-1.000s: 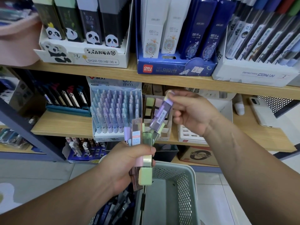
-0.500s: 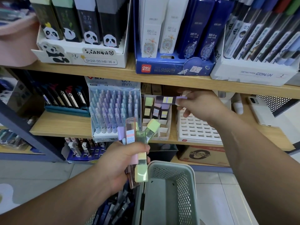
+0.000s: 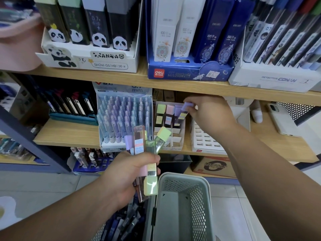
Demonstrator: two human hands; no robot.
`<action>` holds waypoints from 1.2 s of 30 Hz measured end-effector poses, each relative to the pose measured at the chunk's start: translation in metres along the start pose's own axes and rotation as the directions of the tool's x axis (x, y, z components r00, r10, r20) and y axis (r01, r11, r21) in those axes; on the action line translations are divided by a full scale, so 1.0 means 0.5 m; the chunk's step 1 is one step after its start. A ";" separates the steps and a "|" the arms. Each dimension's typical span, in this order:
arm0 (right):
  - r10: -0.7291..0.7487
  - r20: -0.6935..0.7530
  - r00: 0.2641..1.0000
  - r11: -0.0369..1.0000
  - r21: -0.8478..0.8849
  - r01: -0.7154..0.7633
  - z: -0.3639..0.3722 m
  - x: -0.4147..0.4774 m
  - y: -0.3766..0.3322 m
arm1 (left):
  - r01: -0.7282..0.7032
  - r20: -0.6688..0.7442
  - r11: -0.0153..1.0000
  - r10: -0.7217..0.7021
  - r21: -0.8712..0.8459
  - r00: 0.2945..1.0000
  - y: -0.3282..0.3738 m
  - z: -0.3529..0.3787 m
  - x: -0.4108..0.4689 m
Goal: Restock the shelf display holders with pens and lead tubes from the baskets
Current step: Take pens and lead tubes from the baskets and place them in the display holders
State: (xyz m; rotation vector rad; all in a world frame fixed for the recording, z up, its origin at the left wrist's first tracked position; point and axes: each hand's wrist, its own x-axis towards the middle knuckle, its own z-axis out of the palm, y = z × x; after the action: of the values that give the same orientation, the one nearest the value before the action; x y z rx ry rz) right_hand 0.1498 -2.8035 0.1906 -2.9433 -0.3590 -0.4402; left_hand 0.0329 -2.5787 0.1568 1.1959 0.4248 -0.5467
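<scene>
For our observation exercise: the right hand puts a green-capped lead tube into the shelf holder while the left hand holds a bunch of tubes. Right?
Wrong cap colour. In the head view the right hand puts a purple-capped lead tube into the shelf holder while the left hand holds a bunch of tubes.
</scene>
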 end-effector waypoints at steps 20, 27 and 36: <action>-0.023 -0.084 0.996 0.996 0.085 0.030 0.050 -0.029 -0.004 | 0.005 0.017 1.000 -0.004 -0.014 1.000 0.007 -0.001 -0.002; -0.021 0.437 0.899 0.567 0.746 -0.349 -0.001 -0.037 -0.066 | -0.007 0.021 0.999 0.008 -0.040 1.000 0.011 0.010 -0.004; -0.050 0.638 0.769 0.330 0.737 -0.590 -0.008 -0.052 -0.073 | -0.031 0.029 0.999 0.031 -0.020 0.999 0.006 0.015 -0.009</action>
State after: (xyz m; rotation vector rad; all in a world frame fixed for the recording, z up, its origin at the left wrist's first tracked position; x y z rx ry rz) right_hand 0.1152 -2.7748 0.1902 -1.7968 -0.0443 0.5860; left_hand 0.0313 -2.5844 0.1640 1.1722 0.3851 -0.5319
